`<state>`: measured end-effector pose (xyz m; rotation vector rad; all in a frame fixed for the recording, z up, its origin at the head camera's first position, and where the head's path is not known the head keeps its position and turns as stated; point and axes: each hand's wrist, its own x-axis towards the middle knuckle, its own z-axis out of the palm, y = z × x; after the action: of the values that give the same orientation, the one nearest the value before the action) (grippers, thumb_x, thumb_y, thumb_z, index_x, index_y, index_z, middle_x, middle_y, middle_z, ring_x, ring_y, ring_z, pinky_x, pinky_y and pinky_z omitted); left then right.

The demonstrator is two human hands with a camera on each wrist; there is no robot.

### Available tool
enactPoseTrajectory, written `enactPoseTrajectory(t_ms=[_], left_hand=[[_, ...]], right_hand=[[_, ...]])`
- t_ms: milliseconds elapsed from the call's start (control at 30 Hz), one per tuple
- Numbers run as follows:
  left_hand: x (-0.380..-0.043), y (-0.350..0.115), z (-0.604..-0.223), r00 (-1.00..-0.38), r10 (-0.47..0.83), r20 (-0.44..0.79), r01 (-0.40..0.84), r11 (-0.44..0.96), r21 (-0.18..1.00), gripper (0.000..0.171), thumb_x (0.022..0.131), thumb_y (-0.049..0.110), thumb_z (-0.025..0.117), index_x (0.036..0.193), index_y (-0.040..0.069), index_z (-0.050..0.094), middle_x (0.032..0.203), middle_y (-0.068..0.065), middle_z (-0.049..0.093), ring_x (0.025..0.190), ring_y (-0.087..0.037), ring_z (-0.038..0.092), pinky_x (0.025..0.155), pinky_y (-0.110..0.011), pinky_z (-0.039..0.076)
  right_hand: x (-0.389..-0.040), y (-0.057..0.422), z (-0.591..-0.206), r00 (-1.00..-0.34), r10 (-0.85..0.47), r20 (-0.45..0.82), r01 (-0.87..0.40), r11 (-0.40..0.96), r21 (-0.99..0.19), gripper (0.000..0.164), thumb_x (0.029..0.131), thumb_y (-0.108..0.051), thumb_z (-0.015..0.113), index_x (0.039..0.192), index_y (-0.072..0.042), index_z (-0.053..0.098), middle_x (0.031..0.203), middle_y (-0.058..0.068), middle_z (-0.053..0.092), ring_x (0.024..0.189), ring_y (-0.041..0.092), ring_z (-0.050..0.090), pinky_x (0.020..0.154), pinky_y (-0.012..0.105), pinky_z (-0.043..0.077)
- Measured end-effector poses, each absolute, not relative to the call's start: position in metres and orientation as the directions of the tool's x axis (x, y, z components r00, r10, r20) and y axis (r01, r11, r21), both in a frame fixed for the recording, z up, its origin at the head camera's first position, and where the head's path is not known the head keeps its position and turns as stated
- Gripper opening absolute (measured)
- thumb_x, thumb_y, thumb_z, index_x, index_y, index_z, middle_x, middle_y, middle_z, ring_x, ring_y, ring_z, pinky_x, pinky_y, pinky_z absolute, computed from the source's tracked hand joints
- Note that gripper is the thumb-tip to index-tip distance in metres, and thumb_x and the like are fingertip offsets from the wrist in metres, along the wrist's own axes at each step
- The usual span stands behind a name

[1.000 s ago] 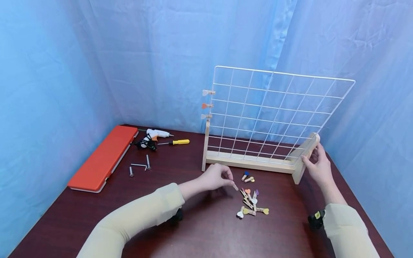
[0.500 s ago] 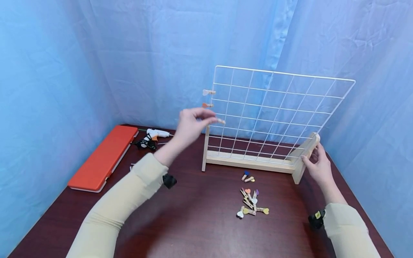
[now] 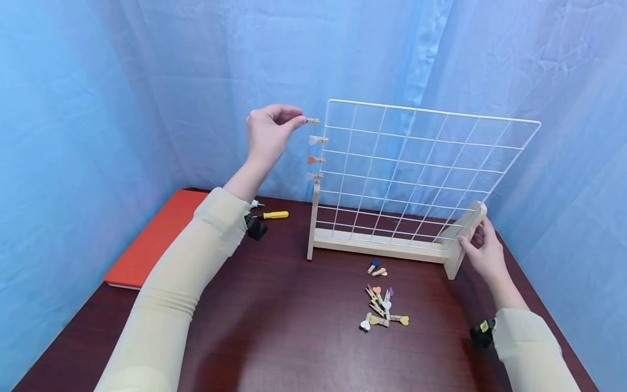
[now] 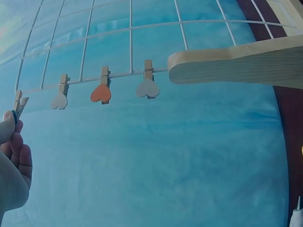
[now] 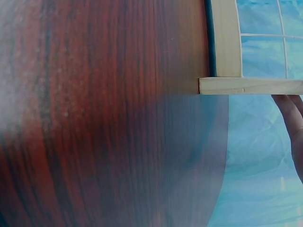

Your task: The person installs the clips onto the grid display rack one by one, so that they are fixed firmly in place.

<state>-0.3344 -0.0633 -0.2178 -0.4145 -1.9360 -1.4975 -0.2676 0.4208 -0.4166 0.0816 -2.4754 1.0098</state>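
My left hand (image 3: 268, 133) pinches a small wooden clothespin (image 3: 312, 120) just left of the white wire grid's (image 3: 413, 111) upper left corner. In the left wrist view this clothespin (image 4: 19, 100) has a dark end under the thumb, and its tips are right at the wire. Three heart clothespins are clipped down the grid's left edge: a white one (image 3: 313, 140), an orange one (image 3: 312, 160) and a whitish one (image 3: 311, 176). My right hand (image 3: 487, 256) grips the right leg (image 3: 455, 261) of the wooden stand, thumb in front; its fingers (image 5: 289, 111) show against the leg's outer side.
Several heart clothespins (image 3: 379, 307) lie in a loose pile before the stand, with a blue one (image 3: 374, 263) and a yellow one (image 3: 381, 271) nearer it. A yellow-handled screwdriver (image 3: 275, 215) and a red case (image 3: 157, 234) lie at left, partly behind my left arm.
My left hand has lifted a clothespin from beside the pile, up past the clipped ones to the grid's top left corner. The right hand has stayed on the stand.
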Motion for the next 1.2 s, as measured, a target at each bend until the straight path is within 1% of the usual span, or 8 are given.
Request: enactPoseTrajectory(t_ms=[100,367,733,833,967,1033,1100,1200], left_hand=[[-0.342,-0.059,-0.215,-0.746,-0.146,0.65,0.601,0.272,0.751,0.026,0.07,0.033,0.072,0.087,0.013,0.072,0.079,0.0,0.069,0.071,-0.008,0.061,0.065,-0.02,0.047],[-0.356,-0.045,-0.217,-0.747,-0.138,0.65,0.605,0.262,0.751,0.027,0.07,0.034,0.071,0.087,0.013,0.072,0.079,0.001,0.068,0.07,-0.006,0.061,0.066,-0.019,0.047],[-0.353,-0.04,-0.221,-0.747,-0.117,0.654,0.612,0.259,0.747,0.025,0.074,0.031,0.07,0.093,0.014,0.07,0.086,0.0,0.068,0.077,-0.007,0.059,0.071,-0.019,0.047],[-0.344,-0.038,-0.223,-0.68,-0.11,0.725,0.663,0.331,0.671,0.029,0.075,0.03,0.07,0.099,0.014,0.069,0.098,0.002,0.065,0.087,-0.007,0.055,0.074,-0.019,0.043],[-0.323,-0.025,-0.235,-0.479,-0.034,0.877,0.789,0.422,0.447,0.03,0.074,0.024,0.072,0.099,0.009,0.067,0.105,-0.002,0.061,0.097,-0.013,0.05,0.082,-0.022,0.039],[-0.31,-0.014,-0.247,-0.413,0.058,0.909,0.834,0.424,0.352,0.028,0.073,0.02,0.073,0.096,0.007,0.067,0.101,-0.004,0.062,0.097,-0.015,0.051,0.083,-0.022,0.038],[-0.298,-0.002,-0.264,-0.416,0.18,0.891,0.856,0.408,0.317,0.028,0.072,0.021,0.073,0.096,0.007,0.067,0.098,-0.002,0.062,0.095,-0.015,0.051,0.083,-0.021,0.039],[-0.284,0.013,-0.296,-0.499,0.352,0.792,0.842,0.411,0.348,0.029,0.073,0.026,0.072,0.098,0.012,0.066,0.098,0.002,0.062,0.095,-0.012,0.05,0.082,-0.021,0.038]], right_hand=[[-0.268,0.421,-0.416,-0.891,0.116,0.439,-0.226,0.726,-0.65,0.072,0.085,-0.017,0.059,0.141,-0.034,0.017,0.127,0.026,0.044,0.105,0.007,0.049,0.072,-0.001,0.035],[-0.268,0.421,-0.417,-0.901,0.106,0.421,-0.215,0.733,-0.645,0.072,0.086,-0.02,0.057,0.141,-0.035,0.013,0.13,0.027,0.041,0.109,0.041,0.047,0.072,0.002,0.037],[-0.268,0.422,-0.418,-0.895,0.112,0.431,-0.227,0.719,-0.657,0.073,0.086,-0.019,0.058,0.141,-0.036,0.014,0.129,0.028,0.042,0.108,0.044,0.046,0.071,-0.001,0.033],[-0.267,0.422,-0.418,-0.896,0.113,0.429,-0.223,0.722,-0.655,0.072,0.086,-0.019,0.058,0.141,-0.036,0.014,0.129,0.028,0.042,0.109,0.044,0.046,0.072,-0.001,0.034],[-0.266,0.422,-0.419,-0.896,0.109,0.43,-0.225,0.723,-0.653,0.072,0.086,-0.019,0.057,0.141,-0.036,0.013,0.129,0.028,0.041,0.109,0.044,0.046,0.072,0.0,0.035],[-0.266,0.421,-0.419,-0.895,0.109,0.433,-0.229,0.72,-0.655,0.073,0.086,-0.019,0.057,0.141,-0.036,0.013,0.129,0.028,0.041,0.108,0.044,0.046,0.071,-0.001,0.034],[-0.266,0.42,-0.418,-0.895,0.11,0.433,-0.229,0.719,-0.657,0.073,0.086,-0.019,0.058,0.141,-0.037,0.013,0.129,0.027,0.041,0.108,0.043,0.046,0.07,-0.003,0.032],[-0.266,0.418,-0.417,-0.896,0.109,0.43,-0.226,0.721,-0.655,0.073,0.086,-0.019,0.057,0.141,-0.036,0.013,0.129,0.027,0.042,0.109,0.04,0.046,0.07,-0.002,0.033]])
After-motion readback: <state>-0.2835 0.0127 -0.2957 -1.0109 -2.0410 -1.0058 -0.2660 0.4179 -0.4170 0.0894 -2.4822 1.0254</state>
